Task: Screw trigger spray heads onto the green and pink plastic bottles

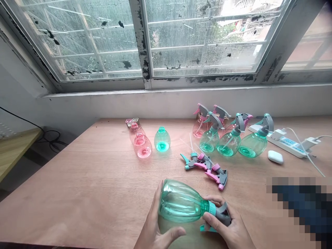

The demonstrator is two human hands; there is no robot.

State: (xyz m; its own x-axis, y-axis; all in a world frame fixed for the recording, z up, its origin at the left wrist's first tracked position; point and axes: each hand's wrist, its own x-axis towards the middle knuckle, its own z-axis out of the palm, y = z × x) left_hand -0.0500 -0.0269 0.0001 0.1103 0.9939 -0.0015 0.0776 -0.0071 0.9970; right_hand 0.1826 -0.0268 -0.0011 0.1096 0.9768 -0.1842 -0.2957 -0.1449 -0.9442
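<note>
A green see-through spray bottle (pixel 181 202) lies on its side in the air above the near part of the table, its base to the left. My left hand (pixel 162 224) cups that base with the fingers, while its thumb stands off the bottle. Around the grey and teal spray head (pixel 221 216) my right hand (pixel 229 224) is closed, with the thumb by the teal collar. Beyond the hands lie loose trigger heads, one teal (pixel 192 162) and two pink (pixel 216 175). Two pink bottles (pixel 142 147) and a green one (pixel 162 140) stand open-necked further back.
Several pink and green bottles with spray heads (pixel 229 141) stand at the back right. Near them are a white power strip (pixel 287 143) with plugs and a small white case (pixel 275 157). Two small boxes (pixel 132 121) sit behind the pink bottles. A window (pixel 145 45) rises behind the table.
</note>
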